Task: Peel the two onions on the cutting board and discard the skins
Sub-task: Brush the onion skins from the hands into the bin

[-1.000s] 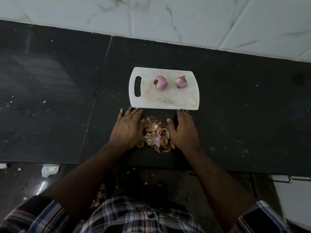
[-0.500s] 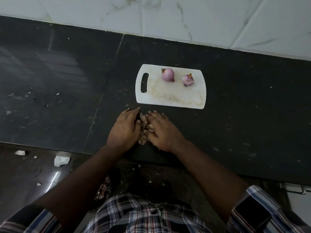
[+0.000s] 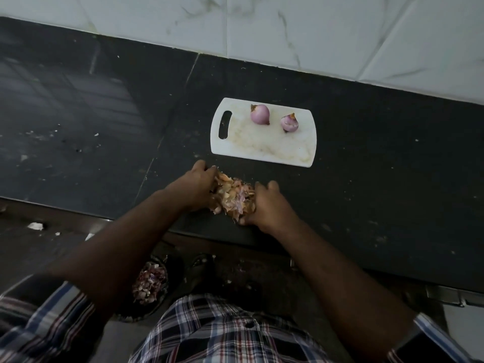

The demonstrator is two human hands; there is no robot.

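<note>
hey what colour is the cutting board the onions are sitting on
White, with yellowish-brown staining across its surface. The cutting board shows in the head view.

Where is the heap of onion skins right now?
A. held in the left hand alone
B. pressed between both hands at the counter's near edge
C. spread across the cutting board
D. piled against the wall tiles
B: the onion skins sit bunched between the left hand and the right hand, just in front of the cutting board, which carries only the two onions.

Left hand (image 3: 195, 188) and right hand (image 3: 269, 205) face each other, fingers apparently curled, both forearms extended forward.
</note>
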